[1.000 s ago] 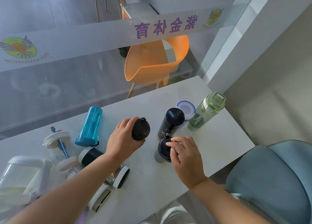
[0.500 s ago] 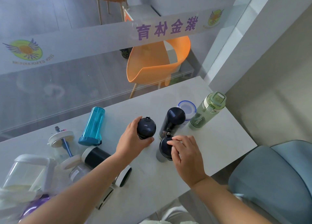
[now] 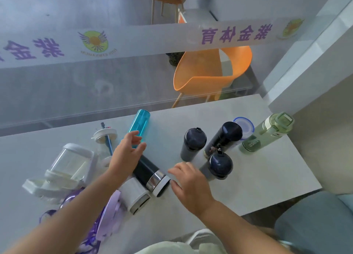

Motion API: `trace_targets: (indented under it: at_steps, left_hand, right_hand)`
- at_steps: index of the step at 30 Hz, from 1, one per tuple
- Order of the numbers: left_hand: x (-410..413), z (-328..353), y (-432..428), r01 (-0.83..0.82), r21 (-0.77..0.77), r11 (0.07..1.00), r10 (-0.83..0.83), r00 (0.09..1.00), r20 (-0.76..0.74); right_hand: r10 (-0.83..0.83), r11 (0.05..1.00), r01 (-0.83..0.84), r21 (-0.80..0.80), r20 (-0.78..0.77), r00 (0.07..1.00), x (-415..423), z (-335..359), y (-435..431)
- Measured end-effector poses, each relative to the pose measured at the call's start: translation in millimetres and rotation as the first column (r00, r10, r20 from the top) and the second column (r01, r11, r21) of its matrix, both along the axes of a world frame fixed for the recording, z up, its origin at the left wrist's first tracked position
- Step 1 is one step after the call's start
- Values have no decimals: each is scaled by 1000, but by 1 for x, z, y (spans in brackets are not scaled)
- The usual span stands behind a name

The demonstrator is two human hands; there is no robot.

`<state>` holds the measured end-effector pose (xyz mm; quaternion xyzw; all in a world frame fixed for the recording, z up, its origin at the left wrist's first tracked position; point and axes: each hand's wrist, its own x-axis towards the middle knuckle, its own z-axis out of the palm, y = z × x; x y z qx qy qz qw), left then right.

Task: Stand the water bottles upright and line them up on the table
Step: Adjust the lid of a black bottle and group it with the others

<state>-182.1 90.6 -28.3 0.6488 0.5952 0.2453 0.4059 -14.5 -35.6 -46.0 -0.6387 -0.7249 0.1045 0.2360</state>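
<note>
Three dark bottles stand upright at mid-right of the table (image 3: 248,192): one with a loop cap (image 3: 193,144), a taller black one (image 3: 223,139) and a round-capped one (image 3: 217,166). A green bottle (image 3: 267,134) and a blue-rimmed clear one (image 3: 245,126) stand behind them. A black flask with a white cap (image 3: 150,174) lies on its side. My left hand (image 3: 127,154) hovers open over its far end, near a lying turquoise bottle (image 3: 139,126). My right hand (image 3: 189,183) is open beside the flask's cap.
At the left lie a clear jug with white lid (image 3: 70,164), a straw-lid cup (image 3: 105,137), a white-capped bottle (image 3: 133,198) and a purple bottle (image 3: 107,213). A glass wall runs behind the table, an orange chair (image 3: 210,72) beyond it. A grey-blue seat (image 3: 315,221) is at lower right.
Both hands let go of the dark bottles, which now stand upright. They moved left toward the lying black flask, and the view shifted left.
</note>
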Motion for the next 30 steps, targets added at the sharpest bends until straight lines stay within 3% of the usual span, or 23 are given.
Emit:
trace_targets:
  at_steps: [9,16,20,24,27,30]
  left_hand:
    - [-63,-6,-31,-75,20,997,75,997,8]
    - [-76,-9,-45,-73,33,997,73,997,8]
    - [-72,-14,-51,-4,3,1000,5,1000,-24]
    - [-56,-18,-55,184,-57,981,-192,961,-199]
    - [-42,-24,-54,334,-60,941,-337,895,-293]
    - [-27,-27,-52,408,-81,909,-414,865,-286]
  right_hand:
    - [67,909,12,-416,175,982,-43,-48,14]
    - [-200,765,114,-634,-65,978,-51,-55,22]
    - [-225,807,173,-565,-24,974,-48,-48,19]
    - [-246,869,205,-451,-33,969,-41,-34,12]
    - [-241,932,201,-303,-101,965,-38,-21,8]
    - [-236,969,221,-113,-148,960,-37,-12,8]
